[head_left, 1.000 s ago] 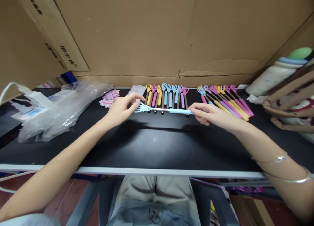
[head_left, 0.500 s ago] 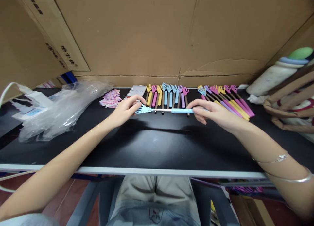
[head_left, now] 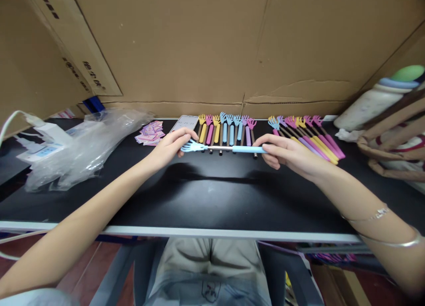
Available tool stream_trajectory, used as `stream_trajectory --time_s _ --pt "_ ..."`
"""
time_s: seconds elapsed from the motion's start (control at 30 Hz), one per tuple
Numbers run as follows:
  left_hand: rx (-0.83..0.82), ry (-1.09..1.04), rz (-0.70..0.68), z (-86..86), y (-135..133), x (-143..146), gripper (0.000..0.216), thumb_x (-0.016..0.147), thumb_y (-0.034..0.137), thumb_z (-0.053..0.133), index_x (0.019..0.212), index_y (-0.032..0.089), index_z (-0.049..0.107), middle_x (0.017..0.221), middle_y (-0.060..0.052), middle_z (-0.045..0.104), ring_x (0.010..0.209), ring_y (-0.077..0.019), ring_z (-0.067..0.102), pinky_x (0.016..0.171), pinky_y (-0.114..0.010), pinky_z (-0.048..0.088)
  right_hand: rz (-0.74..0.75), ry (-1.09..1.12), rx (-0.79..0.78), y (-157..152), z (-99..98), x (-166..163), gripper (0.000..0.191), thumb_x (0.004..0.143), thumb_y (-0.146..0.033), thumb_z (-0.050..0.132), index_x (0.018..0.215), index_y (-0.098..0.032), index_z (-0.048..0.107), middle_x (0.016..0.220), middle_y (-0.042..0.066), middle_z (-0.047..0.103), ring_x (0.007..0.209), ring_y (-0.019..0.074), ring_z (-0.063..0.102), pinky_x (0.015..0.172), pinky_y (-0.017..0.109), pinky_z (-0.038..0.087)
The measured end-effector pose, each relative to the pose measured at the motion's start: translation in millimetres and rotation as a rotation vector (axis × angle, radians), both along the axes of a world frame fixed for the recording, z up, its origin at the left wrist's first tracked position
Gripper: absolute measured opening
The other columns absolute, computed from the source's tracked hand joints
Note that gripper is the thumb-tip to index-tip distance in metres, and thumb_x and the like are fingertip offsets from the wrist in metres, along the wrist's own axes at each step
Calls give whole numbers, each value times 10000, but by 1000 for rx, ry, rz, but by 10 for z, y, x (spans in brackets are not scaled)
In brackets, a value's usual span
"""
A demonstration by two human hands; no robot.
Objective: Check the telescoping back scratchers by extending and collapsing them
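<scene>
A light blue back scratcher (head_left: 244, 149) with a metal rod is held level above the black table, between both hands. My left hand (head_left: 174, 143) is closed on its claw-shaped head at the left end. My right hand (head_left: 282, 149) pinches the end of the blue handle between thumb and fingers. Just behind it lies a row of back scratchers (head_left: 225, 134) in yellow, pink, blue and purple, heads toward the cardboard. Further right, another group of back scratchers (head_left: 314, 142) lies slanted, partly covered by my right hand.
A phone (head_left: 184, 122) and a pile of small pink cards (head_left: 151, 132) lie left of the row. Clear plastic bags (head_left: 89, 149) and a white power strip (head_left: 43, 151) occupy the left side. At the right stand a bottle (head_left: 370, 104) and a brown bag (head_left: 392, 137). Cardboard (head_left: 186, 44) walls the back.
Both hands keep their hold on the blue back scratcher. Its head has turned slightly, and the left fingers have shifted a little on it.
</scene>
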State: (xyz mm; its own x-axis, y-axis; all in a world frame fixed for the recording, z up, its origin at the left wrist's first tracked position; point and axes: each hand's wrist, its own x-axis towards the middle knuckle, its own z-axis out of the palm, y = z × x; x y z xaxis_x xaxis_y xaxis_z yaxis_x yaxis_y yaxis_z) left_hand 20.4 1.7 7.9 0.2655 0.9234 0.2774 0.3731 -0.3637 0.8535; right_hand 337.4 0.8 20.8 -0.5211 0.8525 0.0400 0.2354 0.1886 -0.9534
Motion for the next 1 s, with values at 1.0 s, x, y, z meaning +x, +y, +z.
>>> stream_trajectory --time_s 1.0 --pt "74 -106 39 -17 25 11 287 884 397 452 811 161 598 620 31 477 456 -67 425 441 -175 374 27 12 -17 -34 1 -23 298 896 -436 570 1035 -173 556 575 -58 436 514 96 419 500 258 315"
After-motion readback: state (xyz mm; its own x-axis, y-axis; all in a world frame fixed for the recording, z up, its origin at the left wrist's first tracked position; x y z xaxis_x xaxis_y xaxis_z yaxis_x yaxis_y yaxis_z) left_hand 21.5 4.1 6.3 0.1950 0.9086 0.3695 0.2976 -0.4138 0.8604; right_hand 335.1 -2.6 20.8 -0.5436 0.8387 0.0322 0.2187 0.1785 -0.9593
